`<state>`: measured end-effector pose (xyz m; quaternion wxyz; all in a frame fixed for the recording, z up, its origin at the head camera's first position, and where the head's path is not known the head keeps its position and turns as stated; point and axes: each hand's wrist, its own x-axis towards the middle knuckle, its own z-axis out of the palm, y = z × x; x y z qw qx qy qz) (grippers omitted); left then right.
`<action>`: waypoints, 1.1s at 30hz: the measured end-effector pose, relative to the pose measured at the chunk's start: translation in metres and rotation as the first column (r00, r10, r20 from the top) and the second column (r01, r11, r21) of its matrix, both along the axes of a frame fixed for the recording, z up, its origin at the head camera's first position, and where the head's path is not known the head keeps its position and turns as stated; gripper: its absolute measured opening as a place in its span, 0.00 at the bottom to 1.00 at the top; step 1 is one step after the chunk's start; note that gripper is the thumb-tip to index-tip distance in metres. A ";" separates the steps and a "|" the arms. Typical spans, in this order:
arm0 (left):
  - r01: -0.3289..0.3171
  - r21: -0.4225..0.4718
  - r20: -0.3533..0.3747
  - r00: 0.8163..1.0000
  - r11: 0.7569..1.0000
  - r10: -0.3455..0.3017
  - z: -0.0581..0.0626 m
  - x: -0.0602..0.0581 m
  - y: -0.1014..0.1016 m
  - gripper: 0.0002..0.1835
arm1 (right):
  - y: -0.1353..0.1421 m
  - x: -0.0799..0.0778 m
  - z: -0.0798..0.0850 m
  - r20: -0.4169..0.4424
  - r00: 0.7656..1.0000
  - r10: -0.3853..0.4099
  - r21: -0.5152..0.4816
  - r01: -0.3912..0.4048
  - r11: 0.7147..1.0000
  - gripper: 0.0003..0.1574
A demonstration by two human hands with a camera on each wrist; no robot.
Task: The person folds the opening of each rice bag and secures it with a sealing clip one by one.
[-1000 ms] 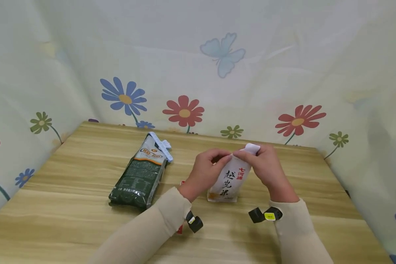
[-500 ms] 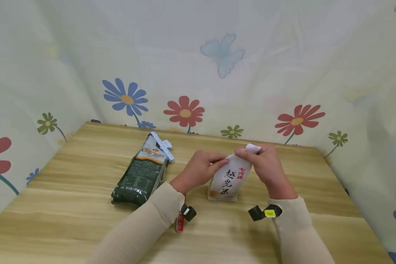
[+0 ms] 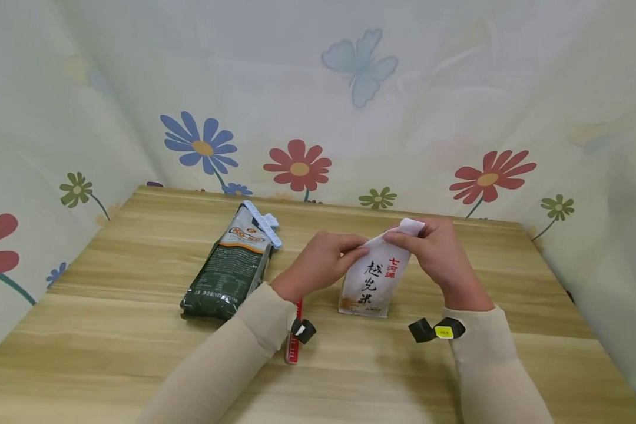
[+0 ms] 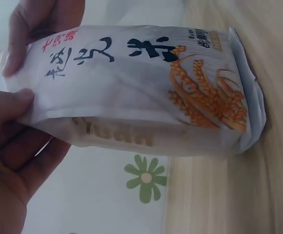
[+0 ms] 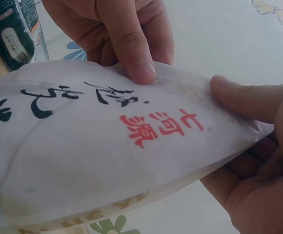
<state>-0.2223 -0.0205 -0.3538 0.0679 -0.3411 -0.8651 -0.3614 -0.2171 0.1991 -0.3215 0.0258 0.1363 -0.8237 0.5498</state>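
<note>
A white rice bag (image 3: pixel 368 288) with black and red lettering stands upright on the table, its top folded into a narrow strip. My left hand (image 3: pixel 322 264) pinches the top left of that fold between thumb and fingers. At the top right, my right hand (image 3: pixel 445 254) pinches the bag, thumb in front and fingers behind, with a white flap jutting above it. Orange grain ears are printed low on the rice bag (image 4: pixel 131 73) in the left wrist view. The right wrist view shows both thumbs pressing the paper near the red characters.
A green and silver bag (image 3: pixel 225 277) lies to the left, a pale blue sealing clip (image 3: pixel 264 227) across its top. A red sealing clip (image 3: pixel 292 347) lies partly under my left wrist. A flower-printed cloth (image 3: pixel 350 118) surrounds the wooden table (image 3: pixel 111 282).
My left fingers have shifted left along the bag's top, away from the right thumb. My right hand keeps its grip. More of the red clip shows now.
</note>
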 end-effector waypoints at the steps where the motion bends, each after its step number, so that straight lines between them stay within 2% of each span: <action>1: 0.003 0.001 0.021 1.000 1.000 -0.003 0.002 0.000 -0.001 0.12 | 0.000 0.000 0.002 -0.009 1.000 0.003 0.008 -0.003 1.000 0.18; 7: 0.021 -0.041 0.176 0.984 0.999 -0.013 0.015 0.001 -0.014 0.16 | -0.002 0.001 0.009 -0.047 0.999 0.018 0.040 -0.016 0.999 0.16; 16: -0.032 -0.190 0.249 0.965 0.981 0.079 0.027 0.009 -0.038 0.18 | -0.004 0.000 0.008 -0.052 0.998 0.019 0.040 -0.017 0.999 0.16; 21: -0.012 -0.279 0.257 0.962 0.960 0.087 0.031 0.015 -0.053 0.19 | -0.003 0.002 0.007 -0.031 1.000 0.003 0.057 -0.001 0.998 0.17; 26: -0.025 -0.343 0.272 0.954 0.939 0.125 0.029 0.019 -0.072 0.19 | -0.003 0.001 0.004 -0.023 1.000 -0.003 0.037 0.004 0.999 0.18; 30: 0.005 -0.402 0.320 0.938 0.916 0.135 0.028 0.018 -0.078 0.19 | -0.002 0.001 0.001 -0.026 0.999 -0.017 0.036 0.018 0.999 0.18; 33: 0.037 -0.461 0.364 0.919 0.887 0.151 0.026 0.017 -0.079 0.19 | -0.001 0.002 -0.002 -0.021 1.000 -0.021 0.037 0.022 0.999 0.19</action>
